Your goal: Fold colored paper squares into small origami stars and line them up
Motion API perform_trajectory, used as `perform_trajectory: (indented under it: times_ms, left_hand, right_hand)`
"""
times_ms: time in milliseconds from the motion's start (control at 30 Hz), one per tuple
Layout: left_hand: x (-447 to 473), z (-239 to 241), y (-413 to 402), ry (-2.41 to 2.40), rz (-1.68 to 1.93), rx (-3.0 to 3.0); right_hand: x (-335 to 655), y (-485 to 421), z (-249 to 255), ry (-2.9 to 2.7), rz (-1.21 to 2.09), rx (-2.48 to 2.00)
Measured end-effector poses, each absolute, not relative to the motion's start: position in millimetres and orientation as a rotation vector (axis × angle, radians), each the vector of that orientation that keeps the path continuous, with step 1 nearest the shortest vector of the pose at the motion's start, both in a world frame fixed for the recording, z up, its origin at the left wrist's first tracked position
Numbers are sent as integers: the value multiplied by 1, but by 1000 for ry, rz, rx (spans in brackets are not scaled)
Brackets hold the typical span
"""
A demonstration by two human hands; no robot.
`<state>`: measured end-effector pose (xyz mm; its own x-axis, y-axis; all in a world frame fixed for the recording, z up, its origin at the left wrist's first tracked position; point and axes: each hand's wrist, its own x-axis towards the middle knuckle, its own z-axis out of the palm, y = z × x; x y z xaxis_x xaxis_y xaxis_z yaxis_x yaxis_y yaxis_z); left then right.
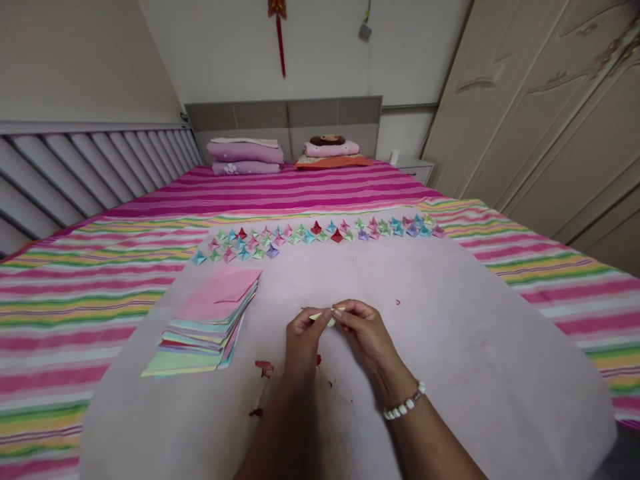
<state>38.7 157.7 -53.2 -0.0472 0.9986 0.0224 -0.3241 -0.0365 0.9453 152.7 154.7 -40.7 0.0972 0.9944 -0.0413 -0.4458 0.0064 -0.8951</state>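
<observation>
My left hand (303,340) and my right hand (364,331) meet over a pale pink board (450,347), both pinching a small pale yellow-green folded paper (324,317) between fingertips. The right wrist wears a white bead bracelet (404,404). To the left lies a fanned stack of coloured paper sheets (210,320), pink on top. Beyond my hands, a long row of several small folded paper pieces (320,235) in pink, green, blue and red runs along the board's far edge.
The board rests on a bed with a pink and rainbow striped cover (75,287). Pillows (245,157) and folded bedding (333,152) lie at the headboard. A wardrobe (550,113) stands on the right, a slatted rail (75,173) on the left. Red marks (264,367) dot the board.
</observation>
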Motion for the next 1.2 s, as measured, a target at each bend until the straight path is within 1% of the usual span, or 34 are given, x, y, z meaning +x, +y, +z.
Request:
perform_trajectory:
  times_ms: [400,667,900,1067,1200]
  left_hand:
    - [42,-55,156,1034,1421,882]
    - [39,-59,160,1098,1388,948]
    - [36,-62,163,1066,1461,924]
    - [39,-63,164,984,1378,905]
    - [39,-64,164,911,1345,832]
  right_hand:
    - [153,156,-41,-768,1295,-949]
    - [153,156,-41,-645,1365,-819]
    - [151,156,-43,-779,1307,-882]
    - [152,156,-43,-777,1253,-911]
    - [151,155,-43,-813,1306,-852]
